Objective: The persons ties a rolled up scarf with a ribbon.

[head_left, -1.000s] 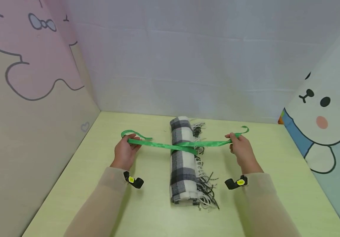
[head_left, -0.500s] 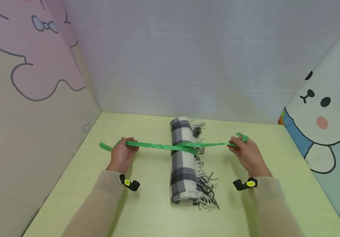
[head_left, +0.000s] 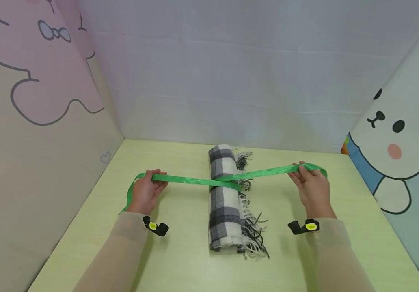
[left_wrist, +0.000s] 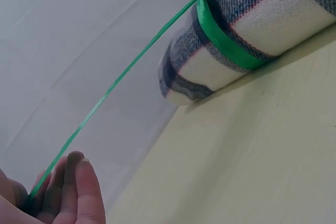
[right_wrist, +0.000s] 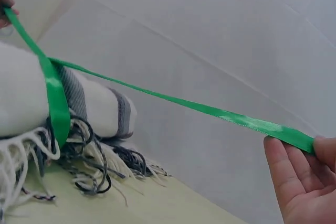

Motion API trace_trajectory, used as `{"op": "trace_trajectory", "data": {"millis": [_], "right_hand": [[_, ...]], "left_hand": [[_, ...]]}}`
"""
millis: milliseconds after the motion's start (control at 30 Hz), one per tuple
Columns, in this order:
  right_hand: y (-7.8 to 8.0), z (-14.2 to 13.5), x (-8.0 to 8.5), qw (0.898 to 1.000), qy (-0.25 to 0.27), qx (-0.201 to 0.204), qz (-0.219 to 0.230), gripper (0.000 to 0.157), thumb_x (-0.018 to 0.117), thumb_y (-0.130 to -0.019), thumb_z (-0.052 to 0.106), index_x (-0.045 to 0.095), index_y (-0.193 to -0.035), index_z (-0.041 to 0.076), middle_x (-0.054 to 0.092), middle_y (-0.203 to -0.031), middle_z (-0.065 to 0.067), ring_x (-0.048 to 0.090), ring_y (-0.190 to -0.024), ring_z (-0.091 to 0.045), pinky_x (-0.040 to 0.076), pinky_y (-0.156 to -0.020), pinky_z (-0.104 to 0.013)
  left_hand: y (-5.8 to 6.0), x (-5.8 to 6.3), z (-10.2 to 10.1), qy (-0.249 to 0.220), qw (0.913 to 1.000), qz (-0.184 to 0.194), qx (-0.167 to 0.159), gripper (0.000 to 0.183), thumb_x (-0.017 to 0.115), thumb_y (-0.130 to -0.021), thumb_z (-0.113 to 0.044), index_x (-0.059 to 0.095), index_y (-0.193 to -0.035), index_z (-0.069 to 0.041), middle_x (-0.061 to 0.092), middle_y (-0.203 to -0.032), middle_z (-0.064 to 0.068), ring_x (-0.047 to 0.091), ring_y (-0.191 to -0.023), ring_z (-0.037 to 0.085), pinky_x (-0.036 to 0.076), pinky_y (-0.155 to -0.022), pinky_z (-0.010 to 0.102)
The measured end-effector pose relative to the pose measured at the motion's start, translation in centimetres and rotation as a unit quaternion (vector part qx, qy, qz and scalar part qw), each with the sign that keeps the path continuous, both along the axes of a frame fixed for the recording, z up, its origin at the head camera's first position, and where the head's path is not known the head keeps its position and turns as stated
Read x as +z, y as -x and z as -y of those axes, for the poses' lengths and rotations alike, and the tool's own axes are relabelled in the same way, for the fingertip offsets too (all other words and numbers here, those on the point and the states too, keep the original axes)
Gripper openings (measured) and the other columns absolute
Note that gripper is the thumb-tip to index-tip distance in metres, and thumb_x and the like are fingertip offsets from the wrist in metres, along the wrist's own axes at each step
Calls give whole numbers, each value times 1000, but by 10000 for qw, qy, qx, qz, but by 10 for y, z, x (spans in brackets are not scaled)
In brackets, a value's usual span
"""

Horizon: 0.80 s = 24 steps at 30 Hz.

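Observation:
A rolled plaid scarf (head_left: 225, 202), white, grey and black with fringe along its right side, lies lengthwise mid-table. Round its middle goes a green ribbon (head_left: 189, 180), its two ends crossing on top. To the left of the roll, my left hand (head_left: 146, 192) pinches one end between thumb and fingers, the tail looping back over the wrist. On the other side my right hand (head_left: 312, 188) pinches the second end, whose tail curls behind the fingers. Both lengths run nearly straight above the table. In the right wrist view the ribbon (right_wrist: 58, 108) passes down over the fringe.
The pale yellow table (head_left: 180, 259) meets a light fabric backdrop (head_left: 231, 89) at the back. Cartoon-printed panels flank it, with a pink figure (head_left: 59, 81) on the left and a white bear (head_left: 407, 134) on the right.
Both hands have moved outward, the right one farther, with longer ribbon stretches between them and the roll. The left tail now hangs back by the wrist. The scarf stays in place.

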State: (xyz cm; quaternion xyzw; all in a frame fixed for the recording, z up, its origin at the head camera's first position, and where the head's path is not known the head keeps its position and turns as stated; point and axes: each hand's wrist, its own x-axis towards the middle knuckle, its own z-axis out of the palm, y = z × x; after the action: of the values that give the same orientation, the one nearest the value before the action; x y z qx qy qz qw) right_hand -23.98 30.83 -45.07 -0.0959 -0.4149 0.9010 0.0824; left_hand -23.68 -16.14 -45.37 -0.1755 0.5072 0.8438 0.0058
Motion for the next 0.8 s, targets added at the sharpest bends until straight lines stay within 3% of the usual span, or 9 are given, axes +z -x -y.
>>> {"op": "trace_trajectory", "data": {"millis": [100,233,333,467,700,800], "right_hand": [[-1,-4,-3,9938,1080,273,46,33,57,-93,15,52,-123,1,45,-128,-16,53,-116,-27,40,-99,-38],[-3,-9,-10,9687,2430,428,258,35,52,-95,21,44,-127,7,39,-134,-13,38,-130,-28,28,-107,-41],[-6,-11,-19,9527,2973,423,462,32,50,-97,21,43,-126,9,42,-130,-11,38,-130,-27,28,-108,-41],[-11,-14,-29,9498,3044,346,630,28,47,-98,21,43,-123,8,43,-126,-10,41,-127,-26,31,-106,-41],[-16,-19,-40,9562,2813,243,775,28,43,-99,22,40,-124,9,36,-133,-8,37,-130,-24,29,-108,-39],[-17,-20,-43,9578,2743,217,836,34,41,-100,23,36,-131,11,33,-137,-8,38,-130,-24,28,-108,-39]], "left_hand": [[1,1,3,35,9999,-154,-33,45,37,-101,-35,48,-123,2,51,-127,24,57,-112,29,46,-93,38],[2,1,7,29,9996,-237,-158,46,41,-100,-37,49,-123,2,53,-126,23,58,-110,28,47,-92,38],[1,-1,11,-63,9999,-62,-128,46,42,-100,-36,48,-124,2,52,-128,22,59,-109,28,47,-92,37],[0,-5,14,-173,9995,243,61,44,40,-100,-35,47,-125,1,52,-129,21,60,-108,26,47,-91,37],[4,-12,21,-442,9977,498,111,50,37,-101,-36,38,-135,1,48,-134,19,59,-109,24,45,-94,36],[6,-14,25,-670,9959,588,144,51,35,-101,-35,34,-138,-1,47,-134,18,56,-112,24,44,-95,35]]}}
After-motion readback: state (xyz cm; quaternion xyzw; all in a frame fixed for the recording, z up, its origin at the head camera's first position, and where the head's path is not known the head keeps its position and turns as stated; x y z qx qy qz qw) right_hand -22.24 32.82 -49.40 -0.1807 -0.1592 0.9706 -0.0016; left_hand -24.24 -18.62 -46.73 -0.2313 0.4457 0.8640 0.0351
